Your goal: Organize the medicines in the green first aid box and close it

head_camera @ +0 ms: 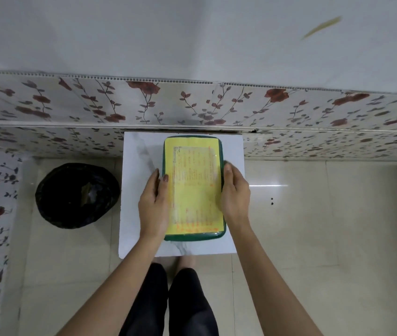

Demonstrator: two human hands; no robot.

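The green first aid box (194, 236) lies closed on a small white marbled table (136, 190). Its lid carries a yellow sheet with orange print under clear plastic. My left hand (153, 204) grips the box's left side, thumb over the lid's edge. My right hand (235, 197) clasps the right side, fingers curled around the green rim. No medicines are visible; the lid hides the inside.
A black bin (76, 195) lined with a dark bag stands on the tiled floor left of the table. A floral-patterned wall panel (192, 105) runs behind the table. My legs and a foot show below the table's near edge.
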